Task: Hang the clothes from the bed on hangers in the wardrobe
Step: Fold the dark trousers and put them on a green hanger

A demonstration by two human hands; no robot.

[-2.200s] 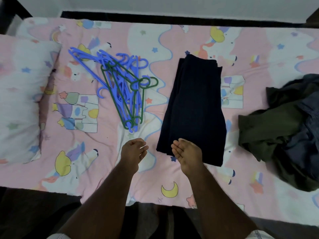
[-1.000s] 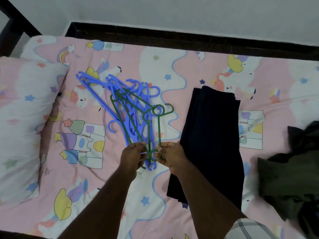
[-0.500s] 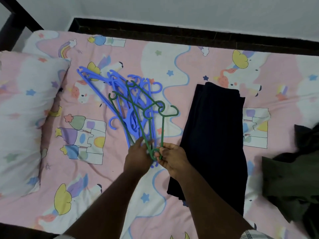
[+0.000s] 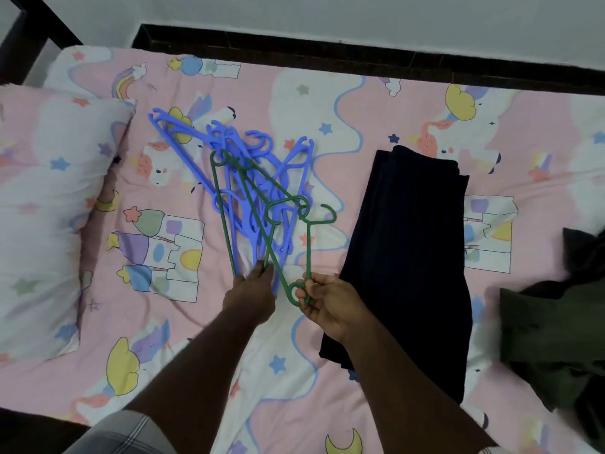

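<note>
A tangled pile of blue and green plastic hangers (image 4: 248, 188) lies on the pink patterned bed sheet (image 4: 327, 103). My right hand (image 4: 330, 306) pinches the looped end of one green hanger (image 4: 308, 244), whose hook points away from me. My left hand (image 4: 250, 294) lies palm down on the near ends of the other hangers. A folded dark navy garment (image 4: 412, 257) lies flat just right of my right hand. A heap of dark green and grey clothes (image 4: 556, 339) sits at the right edge.
A pillow (image 4: 42, 208) in the same print fills the left side. The dark bed frame (image 4: 360, 60) runs along the far edge against a white wall. Bare sheet shows between the hangers and the pillow.
Both hands went from the bare sheet to the hanger pile. My right hand has drawn one green hanger rightward, away from the pile, while my left hand stays on the rest.
</note>
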